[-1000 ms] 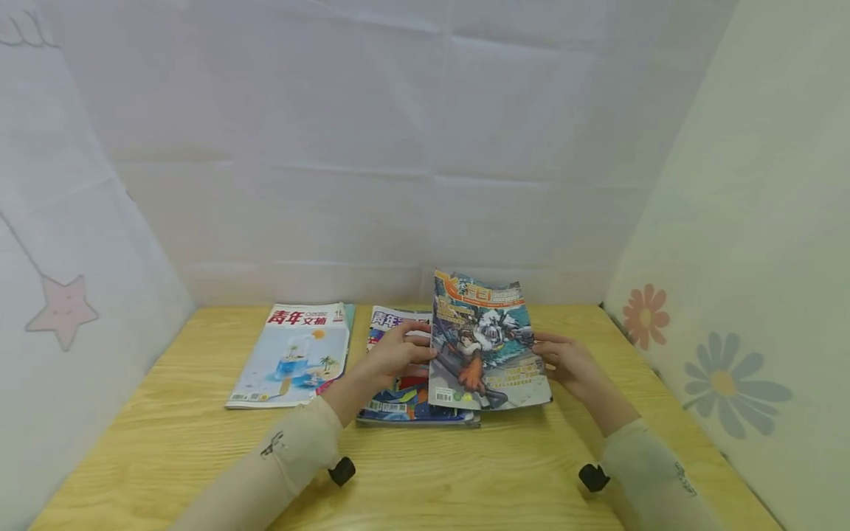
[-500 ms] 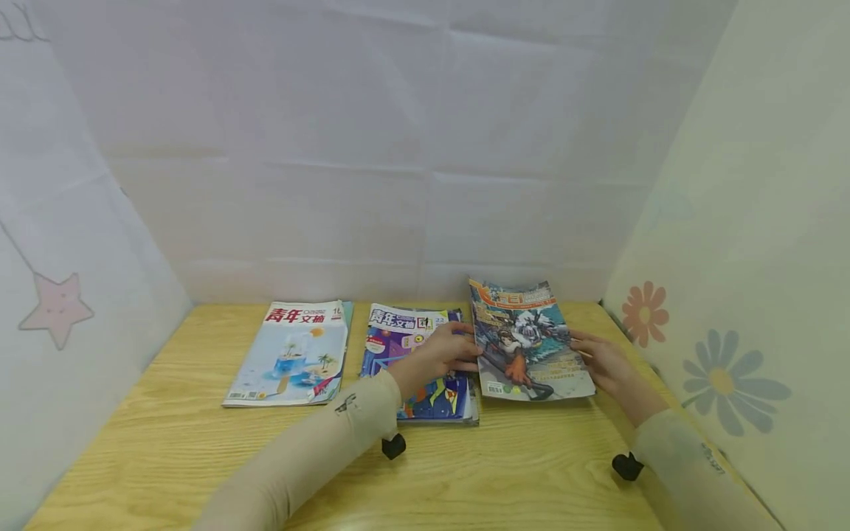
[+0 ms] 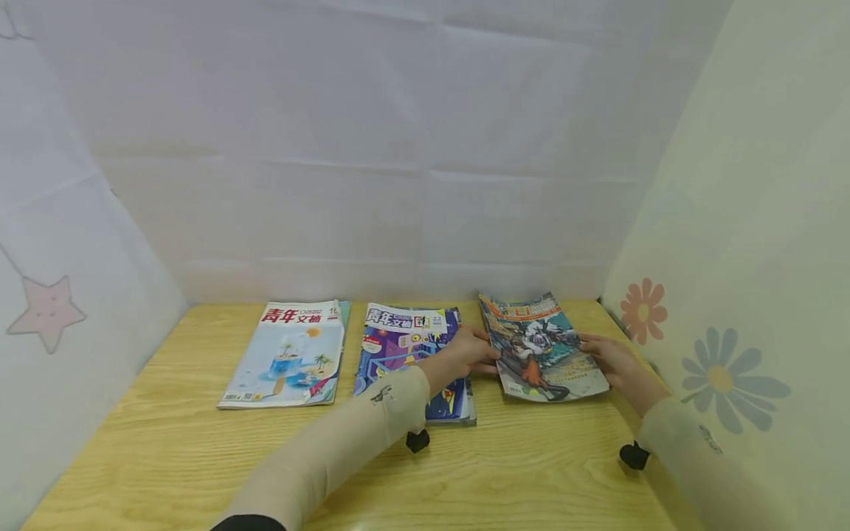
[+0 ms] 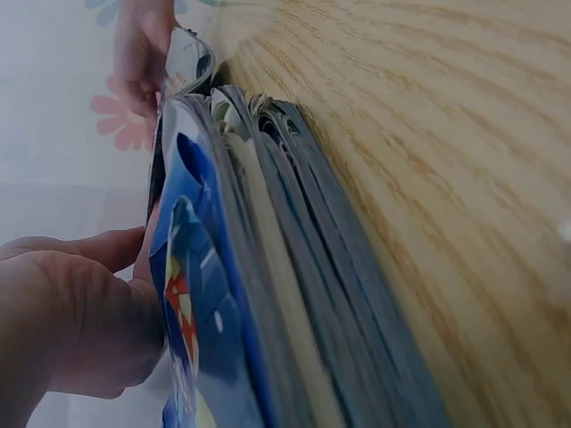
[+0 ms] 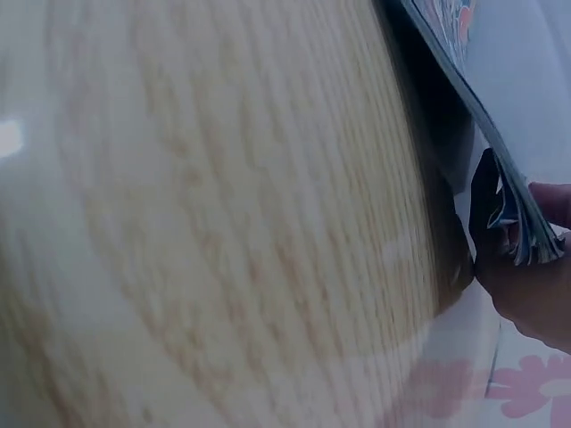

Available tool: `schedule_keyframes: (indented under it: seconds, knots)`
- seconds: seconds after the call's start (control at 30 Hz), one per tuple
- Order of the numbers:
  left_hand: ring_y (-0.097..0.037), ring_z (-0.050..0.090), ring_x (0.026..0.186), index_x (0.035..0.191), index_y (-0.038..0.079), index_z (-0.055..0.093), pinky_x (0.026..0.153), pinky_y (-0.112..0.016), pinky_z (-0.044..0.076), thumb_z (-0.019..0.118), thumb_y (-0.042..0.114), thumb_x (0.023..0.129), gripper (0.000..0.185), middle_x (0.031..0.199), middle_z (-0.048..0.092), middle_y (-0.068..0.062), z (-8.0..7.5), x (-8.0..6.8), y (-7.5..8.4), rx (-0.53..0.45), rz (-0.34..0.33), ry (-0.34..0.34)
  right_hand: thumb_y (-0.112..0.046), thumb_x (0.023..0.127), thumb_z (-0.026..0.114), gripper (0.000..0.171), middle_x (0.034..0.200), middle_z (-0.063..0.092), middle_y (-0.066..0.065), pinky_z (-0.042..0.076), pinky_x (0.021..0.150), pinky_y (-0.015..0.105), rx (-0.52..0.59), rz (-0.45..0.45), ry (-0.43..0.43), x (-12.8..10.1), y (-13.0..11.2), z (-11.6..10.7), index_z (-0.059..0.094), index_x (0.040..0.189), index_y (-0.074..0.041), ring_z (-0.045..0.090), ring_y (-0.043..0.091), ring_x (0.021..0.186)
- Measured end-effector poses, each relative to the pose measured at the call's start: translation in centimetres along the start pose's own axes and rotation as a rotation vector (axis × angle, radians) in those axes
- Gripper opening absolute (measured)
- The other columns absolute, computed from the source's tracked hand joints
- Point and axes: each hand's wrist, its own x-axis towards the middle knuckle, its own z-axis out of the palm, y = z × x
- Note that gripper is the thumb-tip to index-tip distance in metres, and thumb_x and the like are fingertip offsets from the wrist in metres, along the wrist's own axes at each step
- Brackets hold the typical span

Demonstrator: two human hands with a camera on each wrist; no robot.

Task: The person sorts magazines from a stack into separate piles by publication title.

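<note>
A comic-style magazine (image 3: 541,346) with an orange title band is held just over the right part of the table. My left hand (image 3: 468,352) pinches its left edge, and my right hand (image 3: 614,365) grips its right edge. In the right wrist view, the magazine (image 5: 477,107) is raised off the wood, with the fingers of my right hand (image 5: 526,290) under it and the thumb over it. My left hand (image 4: 85,312) in the left wrist view is just beyond the purple magazine stack (image 4: 268,294). My left forearm partly covers that purple stack (image 3: 398,346) in the head view.
A white and light-blue magazine (image 3: 285,361) lies on the left of the wooden table (image 3: 166,442), on top of another with a greenish edge. A pale cloth wall (image 3: 332,214) stands behind. Side walls with a pink star (image 3: 46,313) and printed flowers (image 3: 720,380) flank the table.
Both hands have carried the comic-style magazine rightward, from over the purple stack to beside it, and lowered it. More of the purple cover now shows.
</note>
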Motion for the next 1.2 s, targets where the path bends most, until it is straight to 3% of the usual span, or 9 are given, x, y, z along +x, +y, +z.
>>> schedule_keyframes:
  seconds: [0.07, 0.13, 0.23, 0.37, 0.5, 0.63, 0.83, 1.0, 1.2]
  knots:
    - [-0.038, 0.071, 0.087, 0.138, -0.01, 0.044, 0.08, -0.048, 0.059, 0.067, -0.019, 0.086, 0.057, 0.094, 0.066, -0.025, 0.0, 0.1, -0.1, 0.014, -0.008, -0.004, -0.008, 0.106, 0.051, 0.058, 0.166, 0.013, 0.021, 0.028, 0.117, 0.044, -0.011, -0.008, 0.002, 0.1, -0.1, 0.2, 0.028, 0.158, 0.001, 0.02, 0.037, 0.149]
    - [-0.038, 0.071, 0.087, 0.139, -0.011, 0.042, 0.079, -0.047, 0.059, 0.067, -0.019, 0.087, 0.058, 0.096, 0.066, -0.026, 0.0, 0.1, -0.2, 0.031, -0.021, -0.014, -0.009, 0.106, 0.053, 0.058, 0.162, 0.024, 0.023, 0.041, 0.109, 0.042, -0.025, -0.012, 0.008, 0.0, -0.2, 0.2, 0.03, 0.158, 0.002, 0.037, 0.035, 0.141]
    - [-0.04, 0.07, 0.091, 0.14, -0.013, 0.043, 0.079, -0.046, 0.06, 0.064, -0.017, 0.09, 0.055, 0.1, 0.064, -0.028, 0.0, 0.1, -0.1, 0.058, -0.065, -0.06, -0.009, 0.105, 0.056, 0.055, 0.144, 0.05, 0.026, 0.055, 0.085, 0.034, -0.057, -0.015, 0.048, -0.3, -0.2, 0.0, 0.035, 0.154, 0.006, 0.063, 0.024, 0.11]
    - [-0.044, 0.068, 0.099, 0.136, -0.014, 0.05, 0.083, -0.045, 0.059, 0.062, -0.013, 0.093, 0.045, 0.107, 0.064, -0.03, 0.0, -0.2, 0.7, 0.12, -0.106, -0.104, -0.005, 0.103, 0.056, 0.051, 0.128, 0.058, 0.027, 0.058, 0.071, 0.031, -0.115, -0.03, 0.105, -1.1, -0.3, -0.6, 0.039, 0.149, 0.013, 0.066, 0.016, 0.087]
    - [-0.043, 0.068, 0.1, 0.138, -0.013, 0.049, 0.082, -0.045, 0.059, 0.062, -0.01, 0.094, 0.046, 0.111, 0.064, -0.027, -0.5, -0.4, 1.4, 0.189, -0.099, -0.105, -0.006, 0.104, 0.053, 0.049, 0.142, 0.043, 0.037, 0.056, 0.08, 0.035, -0.249, -0.053, 0.117, -1.9, -1.0, -0.4, 0.041, 0.146, 0.016, 0.061, 0.029, 0.103]
    - [-0.042, 0.069, 0.099, 0.146, -0.011, 0.042, 0.082, -0.046, 0.059, 0.063, -0.004, 0.096, 0.055, 0.123, 0.063, -0.026, -1.2, -1.4, 2.1, 0.279, -0.08, -0.156, -0.009, 0.105, 0.047, 0.049, 0.148, 0.035, 0.041, 0.05, 0.096, 0.051, -0.412, -0.071, 0.105, -2.8, -2.1, 0.4, 0.04, 0.145, 0.017, 0.048, 0.047, 0.125]
    - [-0.038, 0.07, 0.099, 0.151, 0.0, 0.043, 0.084, -0.048, 0.058, 0.068, 0.01, 0.098, 0.059, 0.131, 0.06, -0.022, -2.8, -4.4, 3.5, 0.424, 0.047, -0.208, -0.018, 0.106, 0.048, 0.052, 0.149, 0.037, 0.038, 0.045, 0.098, 0.061, -0.594, -0.142, 0.065, -4.1, -3.6, 2.5, 0.042, 0.147, 0.012, 0.041, 0.054, 0.131]
    - [-0.033, 0.07, 0.096, 0.146, 0.006, 0.052, 0.084, -0.047, 0.058, 0.068, 0.014, 0.098, 0.051, 0.116, 0.066, -0.012, -4.8, -6.6, 4.2, 0.46, 0.171, -0.196, -0.017, 0.105, 0.049, 0.046, 0.143, 0.046, 0.035, 0.052, 0.083, 0.049, -0.613, -0.206, 0.048, -5.3, -4.6, 5.4, 0.05, 0.142, 0.01, 0.055, 0.045, 0.114]
    - [-0.034, 0.068, 0.103, 0.142, 0.011, 0.057, 0.092, -0.053, 0.053, 0.068, 0.024, 0.1, 0.045, 0.116, 0.067, -0.007, -7.5, -8.9, 4.2, 0.504, 0.229, -0.125, -0.019, 0.105, 0.054, 0.042, 0.14, 0.053, 0.029, 0.045, 0.098, 0.059, -0.599, -0.251, -0.007, -6.9, -5.1, 8.8, 0.057, 0.138, 0.005, 0.049, 0.046, 0.127]
